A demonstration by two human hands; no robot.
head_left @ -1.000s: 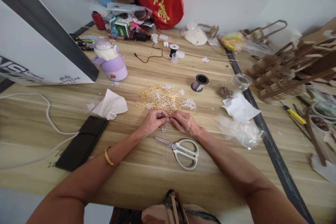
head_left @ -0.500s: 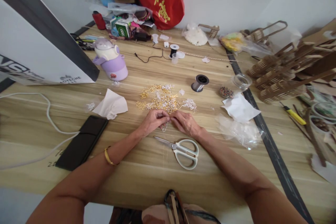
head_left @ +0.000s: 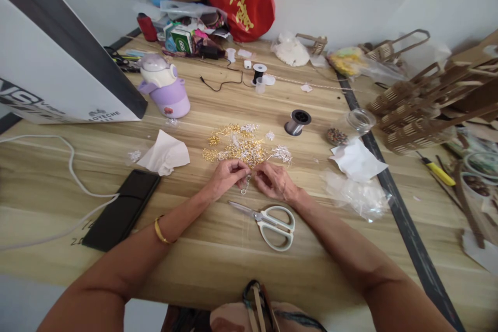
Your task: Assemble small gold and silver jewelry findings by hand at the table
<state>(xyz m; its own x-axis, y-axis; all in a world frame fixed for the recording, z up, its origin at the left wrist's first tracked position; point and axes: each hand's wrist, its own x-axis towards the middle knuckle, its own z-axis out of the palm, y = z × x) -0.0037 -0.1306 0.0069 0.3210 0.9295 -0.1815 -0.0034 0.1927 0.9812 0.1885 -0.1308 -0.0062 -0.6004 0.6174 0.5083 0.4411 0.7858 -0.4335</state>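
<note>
My left hand (head_left: 225, 176) and my right hand (head_left: 275, 181) meet fingertip to fingertip at the middle of the wooden table (head_left: 218, 249). Both are closed in a pinch on a small silver chain piece (head_left: 245, 185) that dangles between them. Just beyond the fingers lies a heap of gold and silver findings (head_left: 238, 148). White-handled scissors (head_left: 268, 220) lie shut on the table just below my right wrist. A gold bangle (head_left: 161, 232) circles my left forearm.
A black phone (head_left: 121, 210) and a crumpled tissue (head_left: 165, 154) lie to the left, with a white cable (head_left: 73, 181). A purple jug (head_left: 165, 88), a wire spool (head_left: 298, 122), a bead jar (head_left: 350, 125), plastic bags (head_left: 356, 194) and wooden baskets (head_left: 420, 109) stand around. Clutter lines the far wall.
My hands have stayed together on the chain piece, with the fingers shifting slightly. The view has tipped a little; nothing else moved.
</note>
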